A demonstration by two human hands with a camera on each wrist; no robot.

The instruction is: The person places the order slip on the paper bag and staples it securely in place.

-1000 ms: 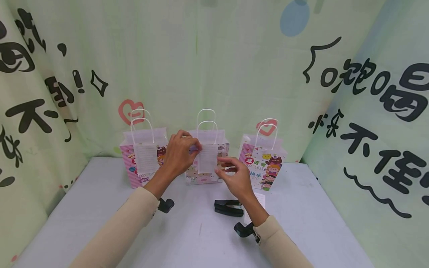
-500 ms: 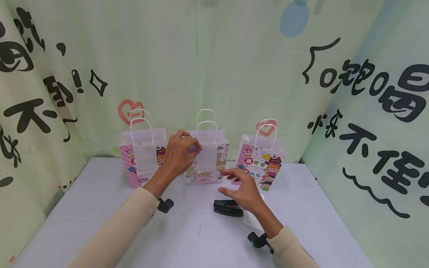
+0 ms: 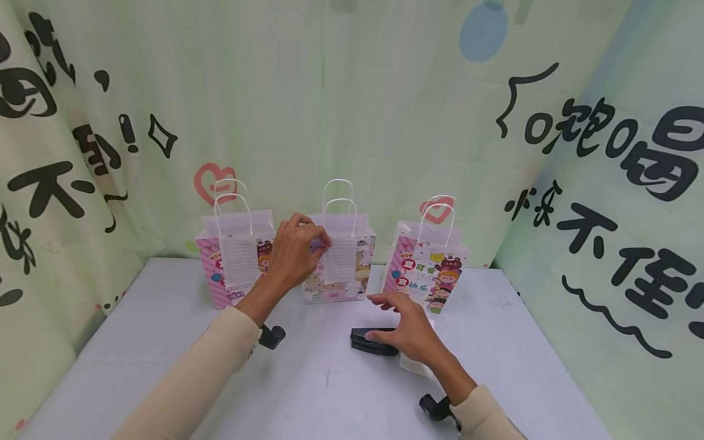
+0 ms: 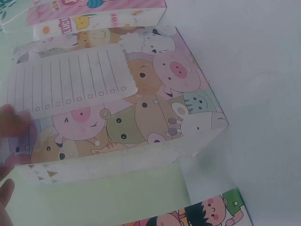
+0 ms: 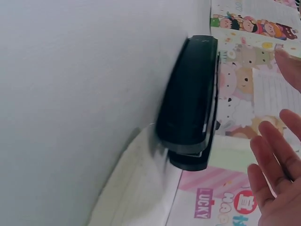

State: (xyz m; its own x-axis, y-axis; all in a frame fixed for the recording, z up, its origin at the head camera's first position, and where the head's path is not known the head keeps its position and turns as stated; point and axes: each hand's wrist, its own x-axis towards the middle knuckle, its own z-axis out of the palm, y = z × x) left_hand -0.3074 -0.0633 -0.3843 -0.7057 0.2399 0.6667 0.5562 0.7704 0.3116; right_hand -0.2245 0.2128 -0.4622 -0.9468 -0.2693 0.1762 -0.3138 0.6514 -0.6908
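Note:
My left hand (image 3: pixel 297 250) pinches a lined paper slip (image 3: pixel 340 260) at the top of the middle gift bag (image 3: pixel 330 296), which has cartoon animals on it. In the left wrist view the slip (image 4: pixel 70 84) lies flat against the bag's front, and only fingertips show at the edge. Over the black stapler (image 3: pixel 370 347) hovers my right hand (image 3: pixel 411 330), fingers spread and holding nothing. The right wrist view has the stapler (image 5: pixel 190 94) beside those spread fingers, apart from them.
To the left stands a pink gift bag (image 3: pixel 209 281) with a lined slip (image 3: pixel 239 261) on its front. A similar bag (image 3: pixel 420 275) without a visible slip stands at right. White paper (image 3: pixel 415 366) lies under my right wrist on the white table (image 3: pixel 308 391). Printed curtains surround it.
My right hand has left the slip, moved down and right to the stapler, and its fingers have spread. The left hand stays at the middle bag with the slip.

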